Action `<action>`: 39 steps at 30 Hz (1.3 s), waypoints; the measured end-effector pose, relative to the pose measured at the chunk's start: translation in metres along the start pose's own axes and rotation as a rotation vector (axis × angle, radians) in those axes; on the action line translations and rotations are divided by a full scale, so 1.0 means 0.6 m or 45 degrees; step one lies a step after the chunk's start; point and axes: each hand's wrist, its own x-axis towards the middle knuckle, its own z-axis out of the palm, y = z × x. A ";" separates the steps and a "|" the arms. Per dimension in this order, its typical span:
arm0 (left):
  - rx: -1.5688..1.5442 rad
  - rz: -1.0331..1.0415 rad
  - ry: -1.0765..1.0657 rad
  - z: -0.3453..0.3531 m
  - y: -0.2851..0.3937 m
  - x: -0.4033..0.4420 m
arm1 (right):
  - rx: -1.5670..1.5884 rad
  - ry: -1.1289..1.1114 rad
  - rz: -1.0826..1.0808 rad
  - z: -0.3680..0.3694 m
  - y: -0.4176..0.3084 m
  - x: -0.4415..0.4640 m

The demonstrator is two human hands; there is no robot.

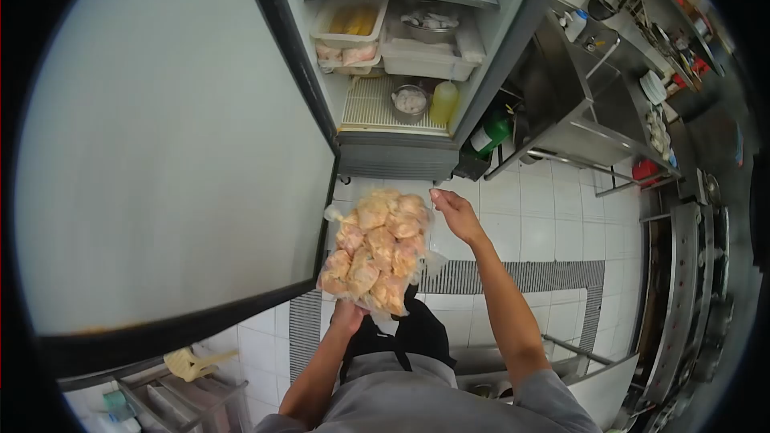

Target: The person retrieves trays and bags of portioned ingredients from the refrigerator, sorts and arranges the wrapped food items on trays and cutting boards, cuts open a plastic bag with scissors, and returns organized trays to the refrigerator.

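Over a white tiled floor (537, 228), an open refrigerator (397, 162) with a clear bag of pale meat pieces (381, 248) held up before it.
The refrigerator's door (176, 136) swings wide on the left, its edge close beside the bag, which hangs above the floor in front of the person's body. The left hand (350, 317) grips the bag at its near edge, the fingers mostly hidden beneath the plastic. The right hand (455, 215) is just beside the bag's far right corner, fingers loosely bent; at this size I cannot tell whether its fingertips touch or pinch the clear plastic. On the refrigerator's bottom shelf, a metal bowl (408, 119) of white pieces stands next to a yellow bottle (443, 103).
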 end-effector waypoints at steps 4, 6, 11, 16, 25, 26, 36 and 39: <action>-0.245 0.039 0.000 0.032 0.030 0.125 | -0.168 -0.091 0.129 -0.025 0.020 0.119; -0.289 0.060 0.055 0.049 0.039 0.196 | -0.378 -0.134 0.169 -0.020 0.049 0.182; -0.329 0.182 0.182 0.092 0.068 0.364 | -0.536 -0.117 0.037 0.019 0.115 0.347; -0.327 0.197 0.273 0.078 0.075 0.526 | -0.670 -0.060 -0.063 0.070 0.133 0.482; -0.402 0.278 0.316 0.130 0.139 0.683 | -0.697 0.052 -0.133 0.095 0.176 0.552; -0.321 0.257 0.326 0.133 0.153 0.696 | -0.645 0.091 -0.187 0.096 0.173 0.556; -0.269 0.287 0.338 0.168 0.185 0.733 | -0.569 0.203 -0.547 0.119 0.211 0.497; -0.197 0.238 0.295 0.163 0.194 0.751 | -0.393 0.181 -0.464 0.126 0.218 0.481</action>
